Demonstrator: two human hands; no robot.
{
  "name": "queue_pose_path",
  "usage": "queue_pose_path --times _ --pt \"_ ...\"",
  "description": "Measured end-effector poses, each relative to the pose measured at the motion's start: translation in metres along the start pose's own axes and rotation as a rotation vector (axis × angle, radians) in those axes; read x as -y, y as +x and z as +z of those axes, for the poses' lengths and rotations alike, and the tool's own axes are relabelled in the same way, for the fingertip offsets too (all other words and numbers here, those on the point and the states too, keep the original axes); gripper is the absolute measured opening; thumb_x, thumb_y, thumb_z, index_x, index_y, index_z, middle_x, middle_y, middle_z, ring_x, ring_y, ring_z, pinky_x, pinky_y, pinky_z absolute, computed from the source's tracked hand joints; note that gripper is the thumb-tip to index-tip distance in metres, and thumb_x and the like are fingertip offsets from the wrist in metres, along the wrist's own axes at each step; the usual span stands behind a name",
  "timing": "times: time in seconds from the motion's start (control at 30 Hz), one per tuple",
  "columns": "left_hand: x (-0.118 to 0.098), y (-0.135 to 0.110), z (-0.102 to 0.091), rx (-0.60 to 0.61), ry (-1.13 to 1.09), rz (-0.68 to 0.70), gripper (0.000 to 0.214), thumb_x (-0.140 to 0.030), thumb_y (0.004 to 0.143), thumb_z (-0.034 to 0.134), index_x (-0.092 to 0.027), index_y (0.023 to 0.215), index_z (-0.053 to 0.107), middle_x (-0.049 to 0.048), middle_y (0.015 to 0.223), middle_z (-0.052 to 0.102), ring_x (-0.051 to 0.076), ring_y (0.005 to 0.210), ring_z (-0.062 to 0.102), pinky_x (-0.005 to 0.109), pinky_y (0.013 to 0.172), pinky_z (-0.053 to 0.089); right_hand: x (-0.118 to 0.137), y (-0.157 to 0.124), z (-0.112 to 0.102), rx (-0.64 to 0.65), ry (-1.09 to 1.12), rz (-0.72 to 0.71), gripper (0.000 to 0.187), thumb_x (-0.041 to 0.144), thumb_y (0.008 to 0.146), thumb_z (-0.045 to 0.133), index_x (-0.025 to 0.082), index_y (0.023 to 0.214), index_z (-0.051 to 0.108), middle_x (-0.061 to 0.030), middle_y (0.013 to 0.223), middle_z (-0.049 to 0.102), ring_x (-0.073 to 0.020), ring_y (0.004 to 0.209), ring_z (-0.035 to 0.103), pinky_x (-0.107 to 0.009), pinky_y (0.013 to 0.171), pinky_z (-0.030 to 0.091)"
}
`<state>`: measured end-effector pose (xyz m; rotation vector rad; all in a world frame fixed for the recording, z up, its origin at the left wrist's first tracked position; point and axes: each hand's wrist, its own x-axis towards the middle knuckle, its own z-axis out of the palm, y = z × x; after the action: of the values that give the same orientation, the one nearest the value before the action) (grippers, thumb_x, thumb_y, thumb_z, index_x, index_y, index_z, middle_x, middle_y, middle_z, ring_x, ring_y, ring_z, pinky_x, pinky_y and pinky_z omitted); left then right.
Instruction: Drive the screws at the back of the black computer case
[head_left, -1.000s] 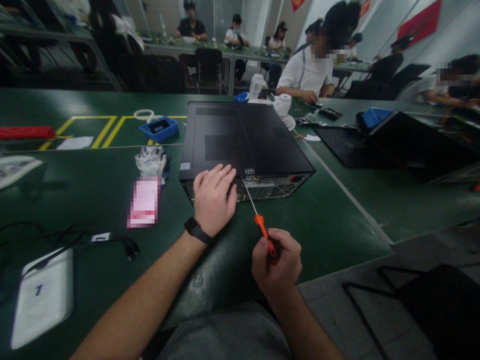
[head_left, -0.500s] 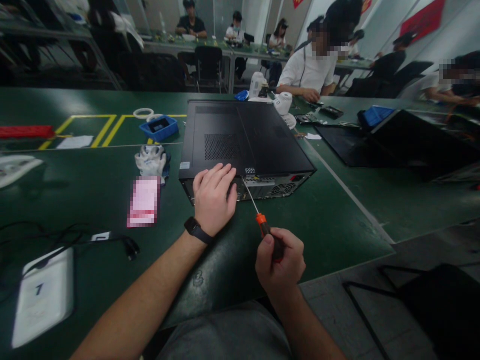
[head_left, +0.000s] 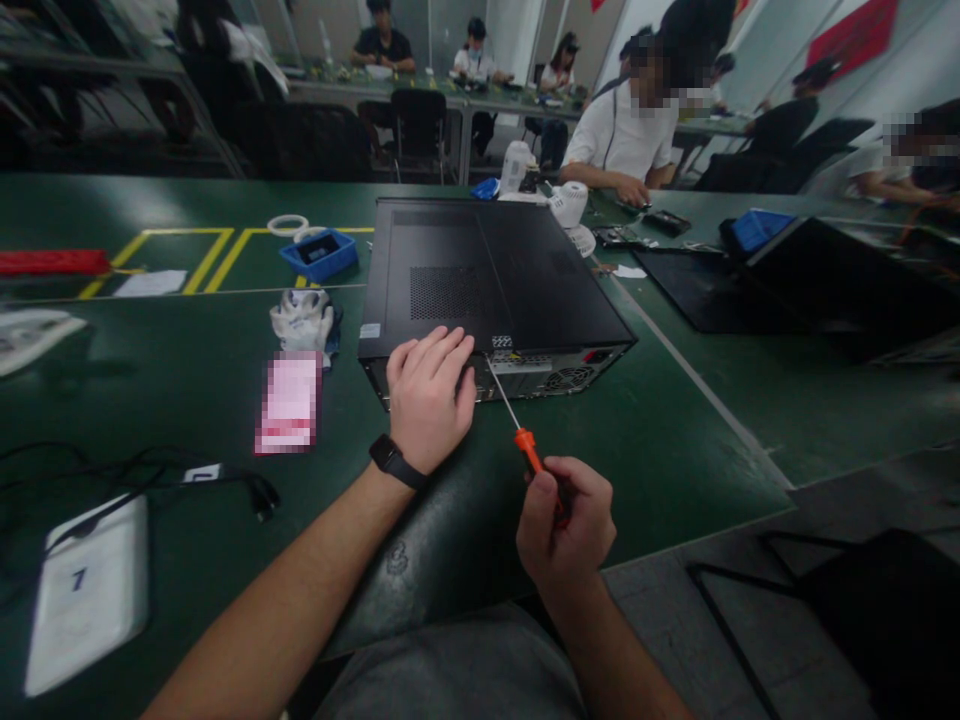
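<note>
A black computer case (head_left: 525,270) lies on its side on the green table, its rear panel with fan grille and slots turned towards me. My left hand (head_left: 431,400) rests over the near edge of the case, fingers stretched out flat on the top panel. In my right hand (head_left: 566,515) is a screwdriver (head_left: 528,448) with an orange and dark handle, gripped by fingers and thumb. Its thin metal shaft points up and away, the tip at the rear edge of the case just right of my left hand. Whatever the tip meets is too small to make out.
Left of the case are work gloves (head_left: 304,322), a blue bin (head_left: 321,256) and a blurred pink-and-white item (head_left: 289,402). Black cables (head_left: 247,480) and a white numbered device (head_left: 90,595) lie nearer. A co-worker (head_left: 630,135) sits across the table; another computer case (head_left: 855,285) stands at right.
The screwdriver's handle has turned in my right hand, which has shifted very slightly to the right. My left hand stays on the case.
</note>
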<state>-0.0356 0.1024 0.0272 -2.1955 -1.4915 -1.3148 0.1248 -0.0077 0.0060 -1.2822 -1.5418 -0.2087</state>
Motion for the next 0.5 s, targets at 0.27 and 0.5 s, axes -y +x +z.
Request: queue_pose_path --times 0.27,0.5 --pt "-0.0006 0.0001 -0.0009 0.022 -0.045 -0.030 0.039 -0.021 0.095 0.059 -0.024 0.134 0.065 0.0082 0.140 0.070 0.027 0.137 0.060 0.053 0.118 0.035 0.0012 0.0015 0.0023 -0.014 0.059 -0.074 0.033 0.015 0.089 0.062 0.021 0.120 0.053 -0.0030 0.093 0.065 -0.0152 0.074 0.069 -0.028 0.062 0.060" --pt "-0.0008 0.0004 -0.0009 0.027 -0.035 -0.034 0.039 -0.022 0.096 0.059 -0.024 0.134 0.066 0.0081 0.140 0.070 0.027 0.137 0.060 0.053 0.118 0.035 0.0004 0.0019 0.0008 -0.004 0.059 -0.022 0.034 0.022 0.089 0.064 0.019 0.121 0.053 -0.0043 0.095 0.065 -0.0158 0.074 0.068 -0.029 0.060 0.058"
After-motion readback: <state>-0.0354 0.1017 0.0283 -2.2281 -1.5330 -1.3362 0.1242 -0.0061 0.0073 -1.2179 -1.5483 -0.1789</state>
